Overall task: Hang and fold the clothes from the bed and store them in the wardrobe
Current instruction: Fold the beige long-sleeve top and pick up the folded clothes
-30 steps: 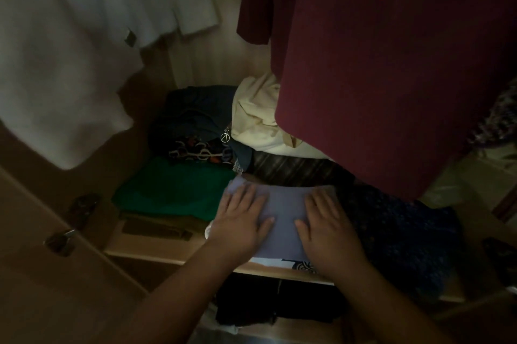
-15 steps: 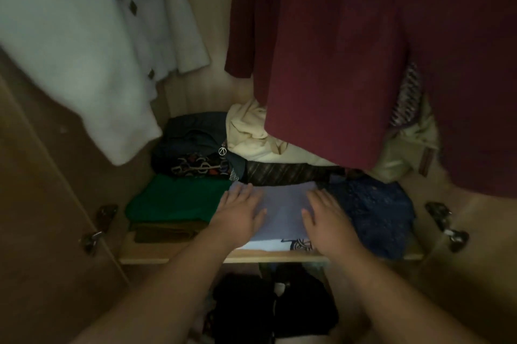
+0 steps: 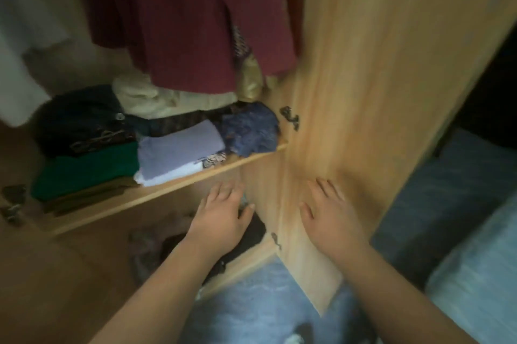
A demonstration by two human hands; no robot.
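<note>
A folded lilac garment (image 3: 179,149) lies on the wardrobe shelf (image 3: 179,187), on top of a white piece. A green folded pile (image 3: 84,170) lies to its left and a blue patterned garment (image 3: 251,131) to its right. Both my hands are off the clothes, below the shelf edge. My left hand (image 3: 221,217) hovers with fingers spread and nothing in it. My right hand (image 3: 327,212) is flat and empty in front of the open wardrobe door (image 3: 363,91).
Maroon garments (image 3: 181,16) hang above the shelf, a white one (image 3: 19,44) at far left. Dark (image 3: 78,117) and cream (image 3: 151,100) clothes lie at the shelf's back. Dark items (image 3: 246,234) sit in the compartment below. A blue rug (image 3: 263,307) covers the floor, bedding (image 3: 475,259) at right.
Both hands have let go of the lilac garment and drawn back down and to the right. The view has swung right, showing the door, the floor and the bedding.
</note>
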